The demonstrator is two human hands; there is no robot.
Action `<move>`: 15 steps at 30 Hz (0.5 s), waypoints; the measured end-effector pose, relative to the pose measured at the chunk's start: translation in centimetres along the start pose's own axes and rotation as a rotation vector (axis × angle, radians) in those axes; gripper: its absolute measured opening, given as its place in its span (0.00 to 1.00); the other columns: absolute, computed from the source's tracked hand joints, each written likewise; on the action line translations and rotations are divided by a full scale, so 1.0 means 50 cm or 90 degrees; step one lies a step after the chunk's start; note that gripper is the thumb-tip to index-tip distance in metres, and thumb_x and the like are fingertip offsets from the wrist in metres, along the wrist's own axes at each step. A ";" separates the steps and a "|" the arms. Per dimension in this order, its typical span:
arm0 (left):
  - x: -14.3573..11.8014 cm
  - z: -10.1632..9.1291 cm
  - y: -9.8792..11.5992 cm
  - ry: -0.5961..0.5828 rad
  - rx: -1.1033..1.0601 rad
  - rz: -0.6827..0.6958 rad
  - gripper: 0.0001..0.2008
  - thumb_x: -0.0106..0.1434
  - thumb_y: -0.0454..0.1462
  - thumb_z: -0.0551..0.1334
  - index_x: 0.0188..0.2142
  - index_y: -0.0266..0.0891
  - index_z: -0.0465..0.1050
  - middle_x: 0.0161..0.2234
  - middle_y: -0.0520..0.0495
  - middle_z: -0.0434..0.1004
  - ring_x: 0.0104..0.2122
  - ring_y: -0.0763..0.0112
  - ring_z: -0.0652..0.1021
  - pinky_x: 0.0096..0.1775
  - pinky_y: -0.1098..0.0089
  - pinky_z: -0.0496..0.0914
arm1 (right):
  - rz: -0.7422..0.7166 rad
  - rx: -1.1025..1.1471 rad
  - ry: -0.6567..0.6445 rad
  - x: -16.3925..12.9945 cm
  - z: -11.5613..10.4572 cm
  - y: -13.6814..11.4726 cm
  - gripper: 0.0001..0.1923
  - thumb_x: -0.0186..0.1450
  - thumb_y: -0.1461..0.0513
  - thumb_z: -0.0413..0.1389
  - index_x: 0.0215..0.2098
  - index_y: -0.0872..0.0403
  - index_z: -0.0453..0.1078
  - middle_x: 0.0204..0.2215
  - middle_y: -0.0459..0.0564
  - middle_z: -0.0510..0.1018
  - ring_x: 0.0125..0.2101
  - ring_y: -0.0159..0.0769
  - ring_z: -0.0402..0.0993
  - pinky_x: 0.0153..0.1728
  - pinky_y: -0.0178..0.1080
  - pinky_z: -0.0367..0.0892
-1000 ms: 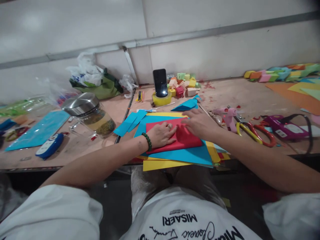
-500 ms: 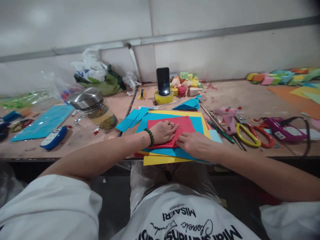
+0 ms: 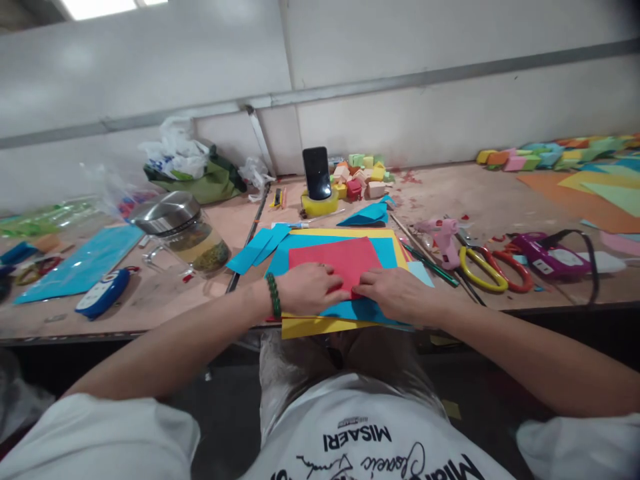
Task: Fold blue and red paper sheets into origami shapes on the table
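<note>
With both hands pressed fingers-down on the near edge of the red paper sheet, the left hand and right hand grip nothing; each lies flat, seemingly pinning the sheet. It rests atop a blue sheet and a yellow sheet at the table's front edge, probably as a smooth backing. Yellow-and-orange scissors and a pink glue gun lie just right, apart from both hands.
</note>
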State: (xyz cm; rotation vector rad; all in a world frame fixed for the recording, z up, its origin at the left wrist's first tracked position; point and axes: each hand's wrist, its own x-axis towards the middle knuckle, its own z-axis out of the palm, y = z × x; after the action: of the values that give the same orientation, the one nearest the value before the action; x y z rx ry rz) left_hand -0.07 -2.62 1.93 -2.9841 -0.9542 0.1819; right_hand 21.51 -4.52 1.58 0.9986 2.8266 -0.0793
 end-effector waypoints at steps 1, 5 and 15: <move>-0.013 0.001 0.016 0.022 0.005 -0.032 0.26 0.69 0.53 0.49 0.49 0.37 0.73 0.45 0.36 0.74 0.44 0.56 0.74 0.46 0.58 0.67 | 0.011 0.001 0.001 0.000 0.000 0.000 0.16 0.66 0.69 0.48 0.47 0.54 0.73 0.40 0.55 0.78 0.38 0.39 0.75 0.32 0.36 0.61; -0.052 0.011 0.073 0.058 -0.022 -0.085 0.34 0.65 0.59 0.50 0.53 0.32 0.69 0.41 0.35 0.74 0.42 0.53 0.74 0.49 0.51 0.65 | 0.040 -0.005 0.019 0.001 0.000 -0.002 0.17 0.67 0.68 0.47 0.50 0.54 0.71 0.40 0.56 0.79 0.38 0.41 0.75 0.29 0.36 0.56; -0.085 0.039 0.093 0.094 -0.073 -0.101 0.34 0.65 0.58 0.52 0.60 0.37 0.66 0.54 0.29 0.70 0.53 0.45 0.71 0.57 0.39 0.57 | -0.044 -0.070 -0.008 -0.004 -0.008 -0.008 0.19 0.65 0.69 0.50 0.51 0.51 0.71 0.36 0.55 0.77 0.33 0.40 0.74 0.27 0.36 0.53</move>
State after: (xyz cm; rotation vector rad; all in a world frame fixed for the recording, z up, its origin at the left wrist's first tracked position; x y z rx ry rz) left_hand -1.04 -8.96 0.30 -2.9512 -1.2156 -0.0967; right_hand 21.37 -4.93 1.99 0.8756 2.8187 0.0618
